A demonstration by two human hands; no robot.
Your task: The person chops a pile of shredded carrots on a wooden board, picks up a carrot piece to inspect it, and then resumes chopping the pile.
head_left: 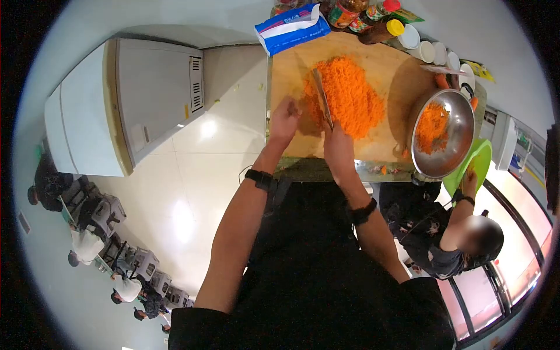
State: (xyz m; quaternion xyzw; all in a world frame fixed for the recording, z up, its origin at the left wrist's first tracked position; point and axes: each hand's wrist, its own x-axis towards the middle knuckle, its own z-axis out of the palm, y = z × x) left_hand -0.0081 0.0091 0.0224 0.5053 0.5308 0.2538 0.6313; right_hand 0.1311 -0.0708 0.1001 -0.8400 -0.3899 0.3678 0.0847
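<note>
Head view: right hand (338, 146) clamped on the knife (321, 96), blade standing in the near-left edge of the shredded carrot (350, 96) heaped on the wooden board (289, 76). Left hand (284, 119) curled just beside the blade; can't tell if it grips shreds. I'd tuck fingertips, guide with knuckles, short strokes. Blue tissue pack (290, 26) and bottles (373, 14): print too small to read.
</note>
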